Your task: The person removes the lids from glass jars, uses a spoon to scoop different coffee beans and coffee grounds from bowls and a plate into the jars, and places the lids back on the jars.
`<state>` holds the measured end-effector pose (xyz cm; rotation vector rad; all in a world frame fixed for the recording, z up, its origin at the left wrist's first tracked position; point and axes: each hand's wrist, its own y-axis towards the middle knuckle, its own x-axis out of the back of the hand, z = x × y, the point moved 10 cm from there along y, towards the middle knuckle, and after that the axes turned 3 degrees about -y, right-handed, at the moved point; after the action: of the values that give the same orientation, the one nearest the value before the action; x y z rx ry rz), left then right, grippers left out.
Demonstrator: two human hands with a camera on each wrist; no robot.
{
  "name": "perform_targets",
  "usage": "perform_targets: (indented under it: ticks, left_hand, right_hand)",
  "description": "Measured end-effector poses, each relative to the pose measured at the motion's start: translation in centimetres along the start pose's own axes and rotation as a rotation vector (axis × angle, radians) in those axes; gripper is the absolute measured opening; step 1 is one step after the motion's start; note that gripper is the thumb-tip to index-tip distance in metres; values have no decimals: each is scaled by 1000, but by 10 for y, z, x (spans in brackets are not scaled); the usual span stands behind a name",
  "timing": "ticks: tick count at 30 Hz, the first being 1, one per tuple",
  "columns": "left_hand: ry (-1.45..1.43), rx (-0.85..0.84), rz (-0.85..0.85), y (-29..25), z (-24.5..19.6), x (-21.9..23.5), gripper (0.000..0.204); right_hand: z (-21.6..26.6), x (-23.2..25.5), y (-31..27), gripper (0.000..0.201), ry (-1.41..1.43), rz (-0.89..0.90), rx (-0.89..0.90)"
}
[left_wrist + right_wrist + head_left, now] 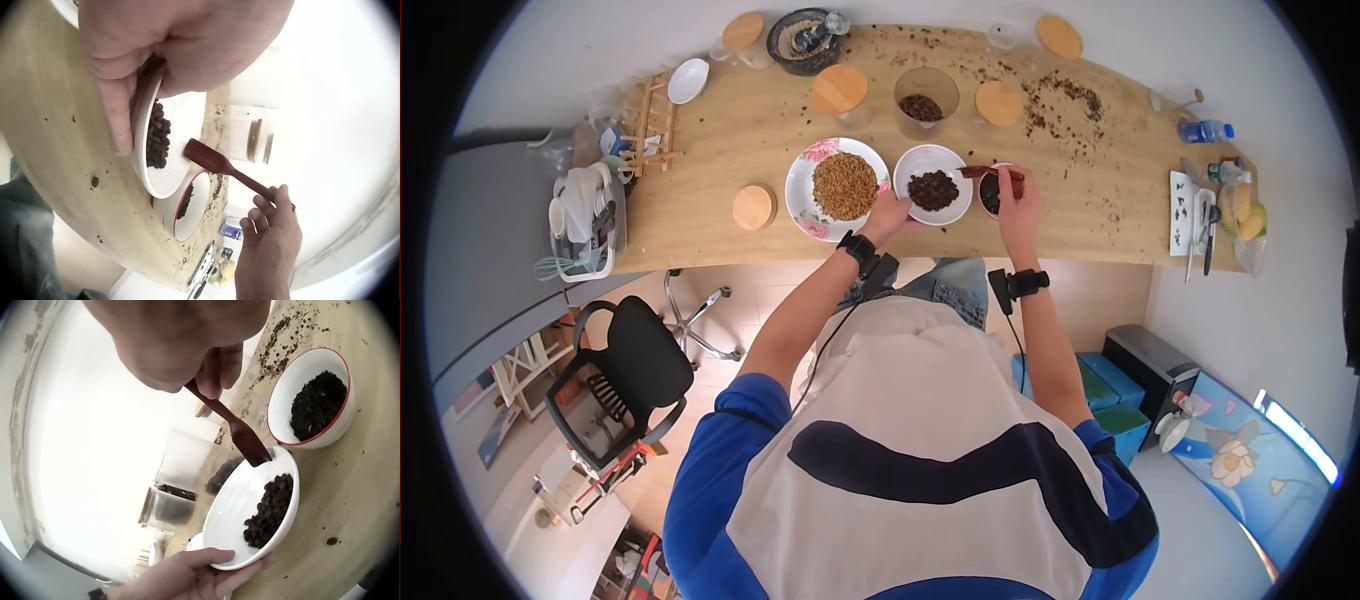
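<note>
My left hand [886,217] grips the rim of a white bowl [228,509], thumb inside and fingers underneath. Dark brown beans [272,512] lie gathered along one side of this bowl, which looks tilted in both wrist views. In my right hand [1022,208] is the handle of a reddish-brown wooden scoop [209,156]. Its flat-ended head overlaps the bowl's edge in the right wrist view, and no beans show on it. Just right of the bowl, below the right hand, stands a smaller red-rimmed white bowl [342,425] with dark dried leaves [319,403].
A floral plate [804,205] of golden-brown grains sits left. Behind are a jar of dark bits [920,90], several wooden-lidded jars [840,90] and a stone mortar [800,60]. Crumbs [1065,105] litter the back right. A wooden rack [655,120] and a bottle [1205,131] stand at the sides.
</note>
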<state>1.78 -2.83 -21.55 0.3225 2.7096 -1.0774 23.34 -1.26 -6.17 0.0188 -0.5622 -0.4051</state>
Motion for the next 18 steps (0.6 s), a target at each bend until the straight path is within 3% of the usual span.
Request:
perform_targets:
  ticks: [2, 4, 6, 7, 11, 12, 14, 16, 18]
  left_hand:
    - [104, -55, -54, -4, -10, 6, 24]
    - [646, -177, -180, -8, -30, 15, 25]
    - [700, -233, -203, -15, -39, 14, 27]
    - [752, -294, -225, -22, -51, 10, 30]
    - [655, -209, -184, -39, -69, -1, 31]
    - [625, -190, -184, -41, -70, -1, 31]
    - [599, -169, -183, -37, -62, 0, 31]
    - [819, -324, -218, -31, -67, -2, 32]
    - [827, -341, -227, -33, -66, -2, 32]
  right_hand:
    - [-1, 0, 0, 16, -12, 5, -19]
    - [-8, -4, -1, 16, -58, 29, -45]
    - [-14, -8, -4, 17, -104, 56, -73]
    - [-19, -10, -6, 17, -57, 81, -177]
    - [-54, -29, -20, 20, 185, 148, -493]
    - [-59, -32, -19, 20, 185, 144, -499]
    - [-74, -50, -26, 20, 423, 180, -640]
    - [-82, -59, -27, 20, 474, 178, -688]
    - [-87, -65, -27, 19, 524, 178, -734]
